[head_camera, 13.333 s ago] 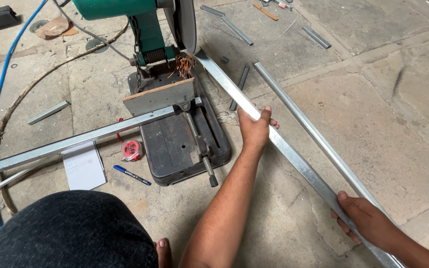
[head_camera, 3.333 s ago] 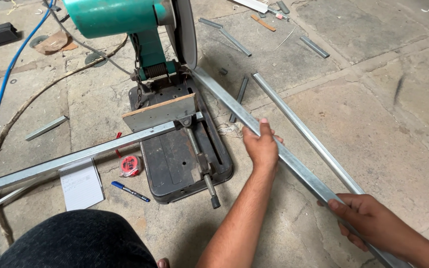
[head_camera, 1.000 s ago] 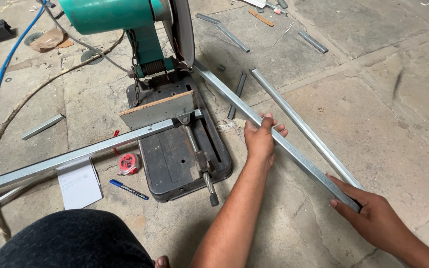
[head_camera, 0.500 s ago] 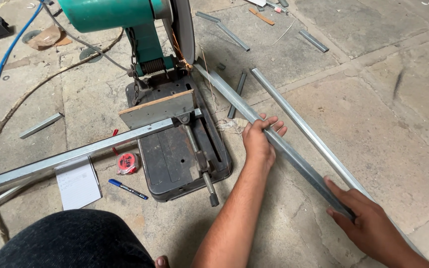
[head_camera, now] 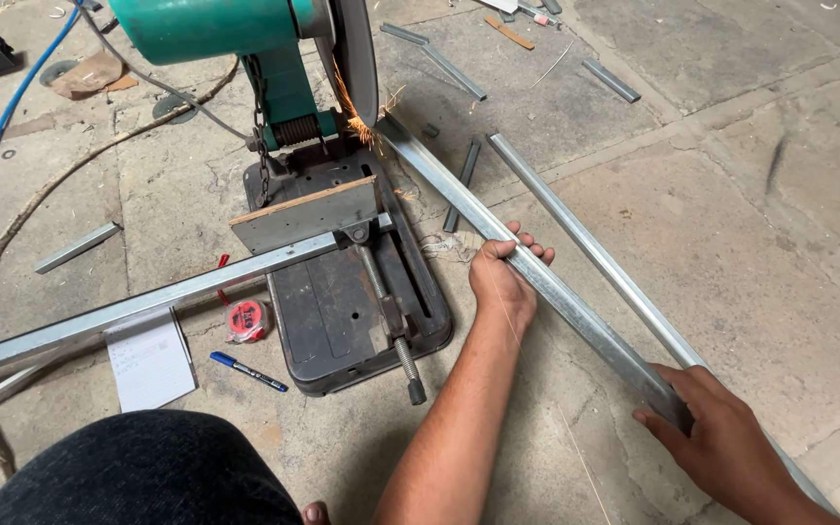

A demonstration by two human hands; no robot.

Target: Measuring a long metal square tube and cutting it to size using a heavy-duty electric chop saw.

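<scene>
Rough concrete floor (head_camera: 751, 243) carries everything; a green chop saw (head_camera: 274, 58) stands on its black base (head_camera: 342, 301), sparks showing at the blade (head_camera: 357, 58). Running from the blade diagonally toward the lower right is a long galvanised metal channel (head_camera: 576, 306). The left hand (head_camera: 503, 277) lies on it midway, fingers (head_camera: 527, 248) curled over its far edge, gripping it. The right hand (head_camera: 721, 442) closes round the same channel near its low end. It looks stiff, fairly light and smooth, with thin, likely sharp edges and a fresh burr at the cut, so the flat faces well back from the blade seem the safest hold. A second channel (head_camera: 585, 243) lies just beside it on the far side, leaving little room there; open floor lies to the right. Short offcuts (head_camera: 459, 175) lie near the saw. Another long channel (head_camera: 148, 301) crosses the base to the left, with a notepad (head_camera: 148, 360), a blue pen (head_camera: 250, 372) and a red tape measure (head_camera: 248, 319) beside it
</scene>
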